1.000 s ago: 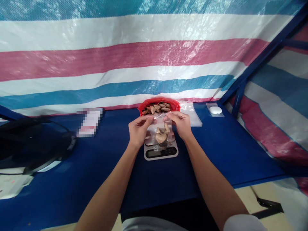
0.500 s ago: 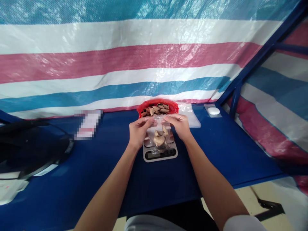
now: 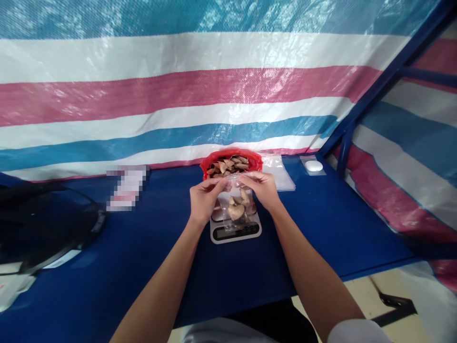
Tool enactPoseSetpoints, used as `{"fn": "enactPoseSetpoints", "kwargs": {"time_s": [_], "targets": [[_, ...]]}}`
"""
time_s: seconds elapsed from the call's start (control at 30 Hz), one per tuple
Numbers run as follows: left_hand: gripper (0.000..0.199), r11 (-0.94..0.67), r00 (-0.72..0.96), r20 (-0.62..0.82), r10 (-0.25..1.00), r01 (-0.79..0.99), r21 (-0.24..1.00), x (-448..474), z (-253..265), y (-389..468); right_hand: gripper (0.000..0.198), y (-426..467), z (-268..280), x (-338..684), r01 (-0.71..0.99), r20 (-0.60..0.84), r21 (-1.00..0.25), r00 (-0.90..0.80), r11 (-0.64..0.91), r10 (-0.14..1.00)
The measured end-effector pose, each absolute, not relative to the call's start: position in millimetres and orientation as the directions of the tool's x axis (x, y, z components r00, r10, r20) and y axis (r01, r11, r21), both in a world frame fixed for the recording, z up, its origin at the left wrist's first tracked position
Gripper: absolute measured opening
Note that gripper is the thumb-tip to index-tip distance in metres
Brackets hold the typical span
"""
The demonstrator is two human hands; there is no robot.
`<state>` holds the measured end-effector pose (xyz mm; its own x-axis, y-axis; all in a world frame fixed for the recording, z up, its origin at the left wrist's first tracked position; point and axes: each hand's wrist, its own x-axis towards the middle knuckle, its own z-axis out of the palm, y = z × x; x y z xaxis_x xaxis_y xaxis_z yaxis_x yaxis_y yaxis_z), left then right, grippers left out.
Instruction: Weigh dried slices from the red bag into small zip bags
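Clear bag [image 3: 235,202] between both hands

The pouch [image 3: 235,202] hangs over the scale [image 3: 235,231]; the bowl [image 3: 230,159] sits behind; spare bags [image 3: 280,171] lie right.

A makeshift packing stall — striped tarpaulin walls [image 3: 178,95], blue table [image 3: 321,224], digital scale [image 3: 235,232].

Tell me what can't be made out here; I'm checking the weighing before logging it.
Head view only:
- Scale display: too small and dim to read.
- Bag top edge: covered by left hand and right hand, so sealed or open is unclear.
- Paper: blurred out.
- Black object: cut off by the left edge.
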<state>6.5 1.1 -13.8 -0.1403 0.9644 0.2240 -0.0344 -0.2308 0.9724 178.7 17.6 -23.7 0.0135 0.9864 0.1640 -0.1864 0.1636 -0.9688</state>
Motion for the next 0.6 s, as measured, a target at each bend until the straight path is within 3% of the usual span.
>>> {"fn": "enactPoseSetpoints", "kwargs": {"time_s": [0.3, 0.47, 0.6], "targets": [[0.019, -0.218, -0.099, 0.217, 0.971, 0.002, 0.976, 2, -19, 5, 0.025, 16, -28, 183, -0.092, 0.254, -0.963, -0.010, 0.252, 0.967], [0.016, -0.243, -0.092, 0.242, 0.966, 0.002, 0.970, -1, -18, 6, 0.033, 15, -26, 188, -0.155, 0.150, -0.978, -0.082, 0.136, 0.985], [0.016, -0.210, -0.101, 0.207, 0.973, -0.029, 0.977, -2, -19, 7, 0.032, 16, -22, 191, -0.169, 0.154, -0.975, -0.036, 0.146, 0.987]]}}
